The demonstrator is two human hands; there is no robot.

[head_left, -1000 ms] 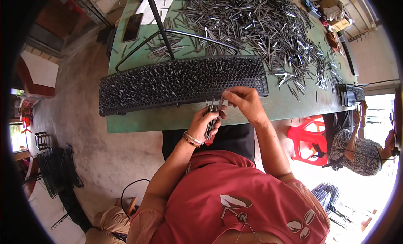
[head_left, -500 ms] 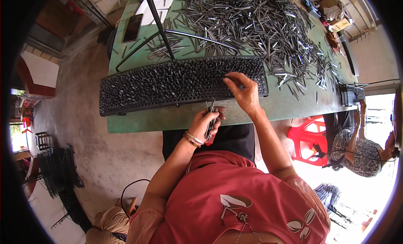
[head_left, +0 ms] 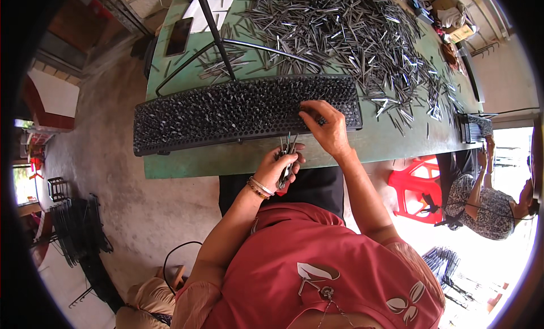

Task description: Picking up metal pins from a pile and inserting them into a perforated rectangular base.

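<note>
A long black perforated rack (head_left: pixel 226 111) lies along the table's near edge, most of its round holes filled with thin upright strips. My left hand (head_left: pixel 281 165), just in front of the rack, is closed around a small bundle of thin metal strips (head_left: pixel 289 141) whose ends point up past the fingers. Over the right part of the rack, my right hand (head_left: pixel 328 128) has its thumb and index finger pinched at the holes. Whatever sits between those fingertips is too small or hidden to make out.
A large heap of loose metal strips (head_left: pixel 345 29) covers the far part of the green table (head_left: pixel 198 169). Black metal rods (head_left: pixel 218 34) rise behind the rack. A phone (head_left: pixel 179 37) and paper lie far left. At right are a red plastic stool (head_left: pixel 416 187) and another person (head_left: pixel 484 204).
My right hand has shifted slightly left and toward me over the rack. In my left hand the strips have moved a little, with their tips more spread.
</note>
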